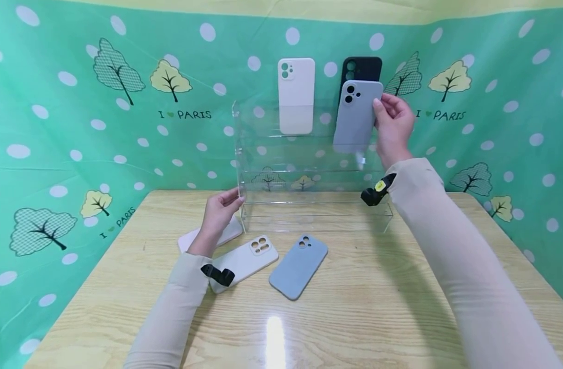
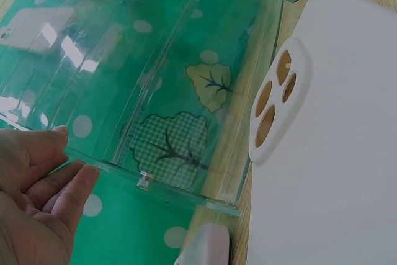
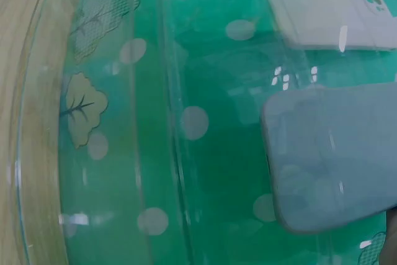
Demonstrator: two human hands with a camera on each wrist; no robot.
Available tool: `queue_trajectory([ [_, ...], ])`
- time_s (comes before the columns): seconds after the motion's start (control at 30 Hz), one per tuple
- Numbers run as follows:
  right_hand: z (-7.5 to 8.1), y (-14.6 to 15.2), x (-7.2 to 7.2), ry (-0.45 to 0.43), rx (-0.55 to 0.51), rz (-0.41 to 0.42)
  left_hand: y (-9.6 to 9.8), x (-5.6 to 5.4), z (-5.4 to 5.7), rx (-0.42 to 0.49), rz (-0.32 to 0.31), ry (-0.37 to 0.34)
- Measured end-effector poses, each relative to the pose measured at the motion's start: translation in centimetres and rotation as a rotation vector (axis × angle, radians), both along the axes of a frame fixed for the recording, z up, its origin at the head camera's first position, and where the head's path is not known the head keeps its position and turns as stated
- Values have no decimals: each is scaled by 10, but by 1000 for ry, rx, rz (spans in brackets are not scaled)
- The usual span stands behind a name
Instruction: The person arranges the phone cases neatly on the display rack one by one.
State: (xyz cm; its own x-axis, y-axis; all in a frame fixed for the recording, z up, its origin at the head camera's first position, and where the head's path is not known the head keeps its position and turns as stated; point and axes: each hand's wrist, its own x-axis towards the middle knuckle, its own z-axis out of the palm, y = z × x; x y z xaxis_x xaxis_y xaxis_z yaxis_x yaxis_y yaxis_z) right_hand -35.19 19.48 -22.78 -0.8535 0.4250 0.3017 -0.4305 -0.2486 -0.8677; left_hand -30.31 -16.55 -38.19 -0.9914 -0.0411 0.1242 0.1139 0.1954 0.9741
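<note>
Lavender-grey phone case (image 1: pixel 359 115), long axis near upright, is at the upper right corner of the clear rack (image 1: pixel 309 203), pinched by the nearer right hand (image 1: pixel 395 125) while the left hand (image 1: pixel 218 216) holds the rack's left edge.

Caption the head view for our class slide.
Right grip holds a grey phone case overlapping a black one; left grip holds the clear rack.

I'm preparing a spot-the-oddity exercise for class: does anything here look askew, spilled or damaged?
Nothing looks spilled or damaged. Mildly untidy: on the table, the pink case, white case and blue case lie slanted, whereas the cream case on the rack stands nearly straight.
</note>
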Motion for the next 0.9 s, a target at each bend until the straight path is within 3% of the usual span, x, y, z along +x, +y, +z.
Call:
queue_trajectory([
  [0.3, -13, 9, 2, -20, 32, -6, 1, 1, 1, -6, 4, 1],
  [0.6, -14, 19, 3, -117, 66, 39, 2, 1, 1, -11, 10, -4],
  [0.9, -14, 26, 3, -182, 125, 32, 2, 1, 1, -16, 9, -1],
])
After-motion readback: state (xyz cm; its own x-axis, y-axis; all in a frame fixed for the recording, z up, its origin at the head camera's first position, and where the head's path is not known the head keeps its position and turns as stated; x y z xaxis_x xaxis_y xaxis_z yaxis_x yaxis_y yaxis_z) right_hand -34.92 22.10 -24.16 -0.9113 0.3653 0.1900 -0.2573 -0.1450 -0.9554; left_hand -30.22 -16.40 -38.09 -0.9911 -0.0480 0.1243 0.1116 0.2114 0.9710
